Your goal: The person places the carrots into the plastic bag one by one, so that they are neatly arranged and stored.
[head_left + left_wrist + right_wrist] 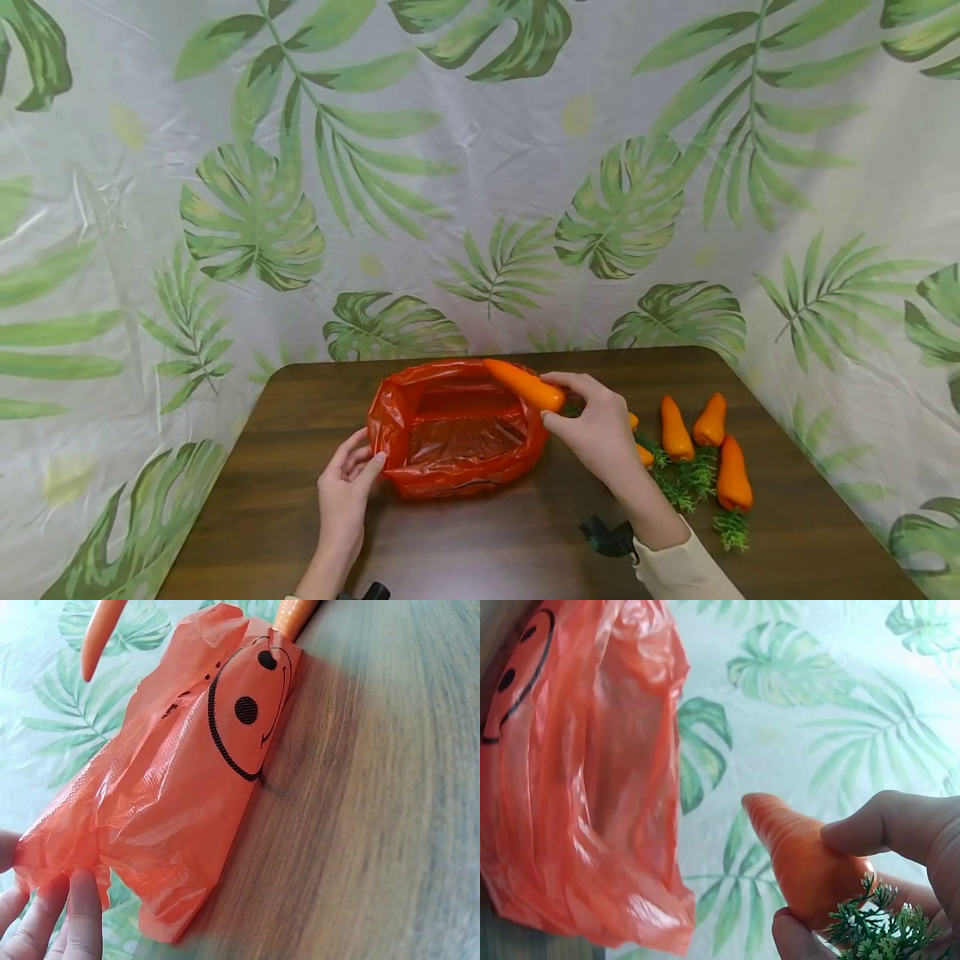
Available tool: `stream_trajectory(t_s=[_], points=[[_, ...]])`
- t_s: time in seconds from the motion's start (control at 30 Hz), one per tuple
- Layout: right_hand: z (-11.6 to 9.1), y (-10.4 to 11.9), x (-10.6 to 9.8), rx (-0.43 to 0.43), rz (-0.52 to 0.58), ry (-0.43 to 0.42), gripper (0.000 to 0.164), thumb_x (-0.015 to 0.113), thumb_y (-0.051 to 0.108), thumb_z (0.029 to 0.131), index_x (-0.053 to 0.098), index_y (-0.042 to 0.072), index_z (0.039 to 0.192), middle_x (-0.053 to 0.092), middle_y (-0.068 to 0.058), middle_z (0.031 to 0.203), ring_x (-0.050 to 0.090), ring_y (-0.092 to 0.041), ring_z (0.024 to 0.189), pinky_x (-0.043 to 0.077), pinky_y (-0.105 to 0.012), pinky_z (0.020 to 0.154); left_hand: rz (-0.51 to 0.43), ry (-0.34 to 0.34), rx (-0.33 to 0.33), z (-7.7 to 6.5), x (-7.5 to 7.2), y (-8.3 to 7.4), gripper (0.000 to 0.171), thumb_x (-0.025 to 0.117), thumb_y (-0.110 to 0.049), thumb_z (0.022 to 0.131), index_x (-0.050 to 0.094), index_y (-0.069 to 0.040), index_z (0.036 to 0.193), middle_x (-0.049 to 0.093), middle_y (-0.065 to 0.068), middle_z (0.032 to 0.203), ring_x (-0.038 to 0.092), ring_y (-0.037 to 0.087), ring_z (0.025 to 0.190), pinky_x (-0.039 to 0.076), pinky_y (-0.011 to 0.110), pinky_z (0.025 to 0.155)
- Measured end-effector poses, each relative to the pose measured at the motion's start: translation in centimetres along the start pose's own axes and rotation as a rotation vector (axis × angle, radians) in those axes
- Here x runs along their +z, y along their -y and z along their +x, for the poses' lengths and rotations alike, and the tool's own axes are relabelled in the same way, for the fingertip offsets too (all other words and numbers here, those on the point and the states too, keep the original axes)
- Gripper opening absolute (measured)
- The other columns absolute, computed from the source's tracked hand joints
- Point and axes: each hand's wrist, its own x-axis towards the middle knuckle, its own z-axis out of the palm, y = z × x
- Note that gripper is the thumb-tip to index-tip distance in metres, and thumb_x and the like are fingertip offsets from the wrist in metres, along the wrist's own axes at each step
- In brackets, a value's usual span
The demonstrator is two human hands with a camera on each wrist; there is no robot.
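Note:
A red plastic bag (468,482) stands on the table with its mouth spread wide and facing up. Its side carries a black printed smiley face (246,710). My left hand (347,487) pinches the bag's left rim between thumb and fingers. Over the right rim, my right hand (596,425) holds an orange carrot (522,385) by its thick end, the pointed tip angled left above the opening. Green leafy tops (881,922) hang from the carrot's thick end in the right wrist view.
Several more carrots, one of them upright (733,475), lie at the table's right side with green tops (686,475). Two are partly hidden behind my right hand. The dark wooden table (300,417) ends at a leaf-patterned curtain (495,167) behind.

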Motion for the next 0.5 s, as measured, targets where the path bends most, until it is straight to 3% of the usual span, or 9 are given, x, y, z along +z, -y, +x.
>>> stream_trajectory(t_s=[0.37,0.5], points=[[0.9,-0.1,3.1,0.042,0.093,0.056,0.043,0.085,0.015,0.079,0.074,0.030,0.117,0.068,0.010,0.116,0.060,-0.016,0.092,0.054,-0.033,0.066,0.001,-0.001,0.011,0.0,-0.1,0.1,0.048,0.078,-0.006,0.088,0.063,-0.009,0.133,0.068,0.020,0.111,0.067,0.015,0.087,0.059,0.024,0.074],[1.2,0.0,4.1,0.061,0.110,0.080,0.042,0.084,0.016,0.079,0.073,0.030,0.117,0.067,0.009,0.115,0.059,-0.019,0.087,0.052,-0.032,0.056,-0.007,0.009,0.010,-0.1,0.0,-0.1,0.048,0.077,-0.006,0.088,0.063,-0.009,0.134,0.066,0.024,0.114,0.067,0.015,0.088,0.059,0.024,0.074]])
